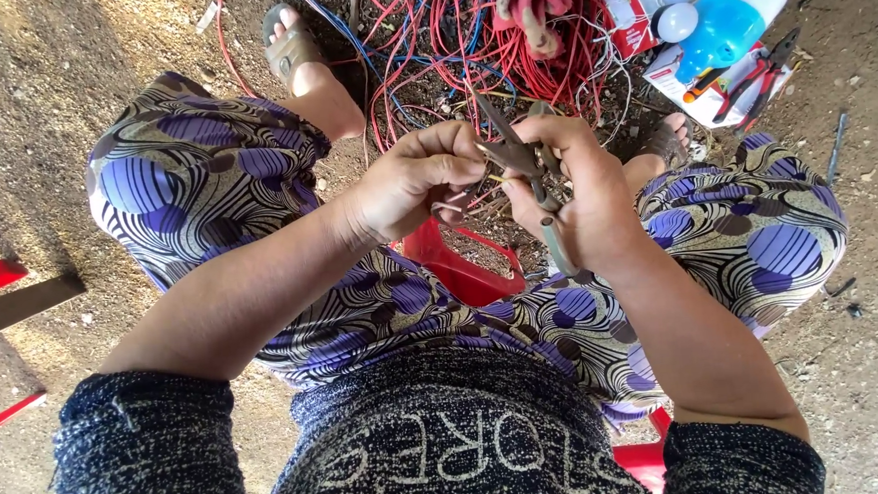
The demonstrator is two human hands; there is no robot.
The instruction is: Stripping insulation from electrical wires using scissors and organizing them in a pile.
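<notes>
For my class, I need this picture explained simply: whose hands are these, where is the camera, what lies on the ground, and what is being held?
There is one picture, taken by a camera worn on a person's head and looking down, so the arms belong to the wearer, who sits on a red stool over bare dirt. The right hand grips a pair of pliers, its fingers closed round the handles. The left hand pinches thin wire ends right beside the pliers' head. On the ground ahead lies a tangle of red and blue wires. To the right sit white bulbs, a blue and white lamp and red-handled pliers on a box.
</notes>
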